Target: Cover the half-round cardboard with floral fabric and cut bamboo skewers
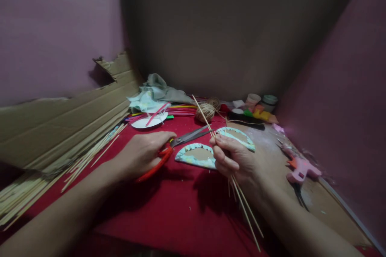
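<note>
My left hand (147, 152) grips the orange handles of a pair of scissors (187, 137). Their blades point right and are apart, with the tips close to the sticks by my other hand. Several thin wooden sticks (245, 204) are pinched in my right hand (232, 154); one end juts up past the fingers and the longer ends hang down toward me. Below the blades lies a half-round cardboard piece (199, 153) edged with pale blue fabric. A second half-round piece (237, 134) lies behind my right hand, partly hidden by it.
Cardboard (69, 128) and loose sticks (90, 156) line the left. At the back are crumpled fabric (153, 92), a white disc (149, 121), a twine ball (205, 111) and small tubs (269, 102). A pink glue gun (301, 168) lies right, near the board's edge.
</note>
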The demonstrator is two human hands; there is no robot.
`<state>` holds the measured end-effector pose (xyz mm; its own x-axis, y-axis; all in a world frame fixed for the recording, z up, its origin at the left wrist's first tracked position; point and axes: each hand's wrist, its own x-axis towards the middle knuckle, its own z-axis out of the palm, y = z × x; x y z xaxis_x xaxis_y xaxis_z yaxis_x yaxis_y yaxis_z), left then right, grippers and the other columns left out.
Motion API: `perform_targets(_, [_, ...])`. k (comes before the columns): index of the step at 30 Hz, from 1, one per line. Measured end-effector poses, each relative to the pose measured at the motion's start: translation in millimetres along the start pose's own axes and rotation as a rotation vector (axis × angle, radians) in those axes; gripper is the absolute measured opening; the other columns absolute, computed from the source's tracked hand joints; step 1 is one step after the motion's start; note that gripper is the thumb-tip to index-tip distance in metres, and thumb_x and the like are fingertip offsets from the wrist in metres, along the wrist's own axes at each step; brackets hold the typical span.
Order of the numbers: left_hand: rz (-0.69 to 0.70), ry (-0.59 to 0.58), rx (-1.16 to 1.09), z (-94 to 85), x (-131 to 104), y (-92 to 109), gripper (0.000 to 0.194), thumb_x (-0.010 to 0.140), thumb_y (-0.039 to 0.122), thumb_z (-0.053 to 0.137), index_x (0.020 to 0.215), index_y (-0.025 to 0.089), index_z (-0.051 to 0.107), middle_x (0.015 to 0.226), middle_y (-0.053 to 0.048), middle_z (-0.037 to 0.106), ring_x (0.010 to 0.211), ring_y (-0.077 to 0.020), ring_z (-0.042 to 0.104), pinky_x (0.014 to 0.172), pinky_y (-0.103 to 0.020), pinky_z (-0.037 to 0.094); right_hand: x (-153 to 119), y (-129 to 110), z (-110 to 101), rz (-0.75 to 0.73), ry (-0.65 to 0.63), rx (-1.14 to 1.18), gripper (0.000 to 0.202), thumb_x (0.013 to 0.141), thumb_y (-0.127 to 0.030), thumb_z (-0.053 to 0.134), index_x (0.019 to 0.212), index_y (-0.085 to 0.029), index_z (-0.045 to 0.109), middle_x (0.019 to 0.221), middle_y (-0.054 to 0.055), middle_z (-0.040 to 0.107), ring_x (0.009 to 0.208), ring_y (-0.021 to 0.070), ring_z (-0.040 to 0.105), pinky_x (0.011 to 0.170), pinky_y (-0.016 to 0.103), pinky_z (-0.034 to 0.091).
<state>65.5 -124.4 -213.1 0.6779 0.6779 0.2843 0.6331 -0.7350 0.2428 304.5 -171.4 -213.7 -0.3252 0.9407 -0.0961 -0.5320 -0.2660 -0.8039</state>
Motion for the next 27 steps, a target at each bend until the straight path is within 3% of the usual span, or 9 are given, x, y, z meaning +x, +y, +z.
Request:
perform_targets(6, [-0.163,-0.084,0.14,-2.0,5.6,-18.9,0.028,0.088,0.038,0.044,0.1,0.02,0.061,0.095,-0.008,0.069,0.081,-0.0214,0.064,0.062,-0.026,0.043,2.7,-4.5,-10.0,-0.082,0.132,-0.009,0.011,0.073,-0.023,0.067,0.074,-0.014,0.062,0.045,-0.007,0.054,0.026,0.0002,0.021,0.028,0.015,0.02])
perform_targets(9, [-0.326,-0.121,0.297,0.5,6.9,-36.7,0.035,0.084,0.05,0.05,0.09,0.017,0.06,0.085,-0.011,0.068,0.069,-0.0231,0.063,0.052,-0.026,0.038,-0.4,-4.4,-9.2,-0.1,0.11,-0.041,0.01,0.075,-0.023,0.065,0.074,-0.014,0.062,0.043,-0.007,0.053,0.025,0.0008,0.021,0.027,0.015,0.017])
perform_targets(12, [-0.347,-0.144,0.37,2.2,6.8,-43.9,0.033,0.084,0.046,0.052,0.09,0.015,0.061,0.081,-0.012,0.066,0.068,-0.0241,0.062,0.052,-0.028,0.04,-4.7,-1.3,-5.5,-0.099,0.071,-0.063,0.012,0.078,-0.024,0.062,0.076,-0.013,0.063,0.039,-0.007,0.05,0.026,0.0011,0.021,0.028,0.015,0.018])
perform_targets(14, [-0.28,-0.024,0.396,3.6,7.2,-35.7,0.031,0.085,0.04,0.052,0.099,0.013,0.061,0.09,-0.015,0.064,0.08,-0.0263,0.062,0.063,-0.033,0.046,-6.7,1.6,-2.4,-0.085,0.054,-0.075,0.012,0.08,-0.025,0.061,0.076,-0.013,0.063,0.039,-0.007,0.05,0.026,0.0013,0.022,0.028,0.014,0.018])
perform_targets(18, [0.117,0.458,0.259,9.2,11.2,1.2,0.034,0.091,0.027,0.05,0.123,0.016,0.052,0.115,-0.014,0.056,0.108,-0.0242,0.053,0.092,-0.039,0.045,-7.5,8.7,3.5,0.002,-0.001,-0.097,0.013,0.077,-0.025,0.063,0.074,-0.012,0.062,0.043,-0.003,0.058,0.023,0.0013,0.022,0.025,0.015,0.018])
perform_targets(20, [0.268,0.514,0.239,12.5,13.5,17.1,0.036,0.091,0.023,0.051,0.126,0.019,0.049,0.124,-0.013,0.054,0.117,-0.0238,0.048,0.1,-0.04,0.04,-7.2,13.3,5.6,0.036,-0.037,-0.089,0.014,0.078,-0.025,0.063,0.074,-0.011,0.062,0.043,-0.002,0.059,0.022,0.0014,0.023,0.025,0.015,0.019])
perform_targets(22, [0.329,0.508,0.278,15.1,14.8,25.6,0.033,0.091,0.022,0.052,0.123,0.02,0.052,0.128,-0.012,0.054,0.122,-0.025,0.044,0.103,-0.043,0.037,-7.1,18.1,7.0,0.062,-0.068,-0.065,0.015,0.079,-0.025,0.062,0.074,-0.011,0.063,0.042,-0.002,0.059,0.022,0.0012,0.024,0.024,0.014,0.019])
perform_targets(27, [0.331,0.519,0.299,17.0,16.4,24.4,0.013,0.092,0.024,0.051,0.098,0.017,0.061,0.101,-0.007,0.066,0.106,-0.0217,0.055,0.101,-0.044,0.035,-7.8,25.7,9.2,0.16,-0.104,-0.016,0.012,0.077,-0.023,0.062,0.074,-0.012,0.062,0.045,0.0,0.063,0.021,0.0013,0.024,0.024,0.014,0.019])
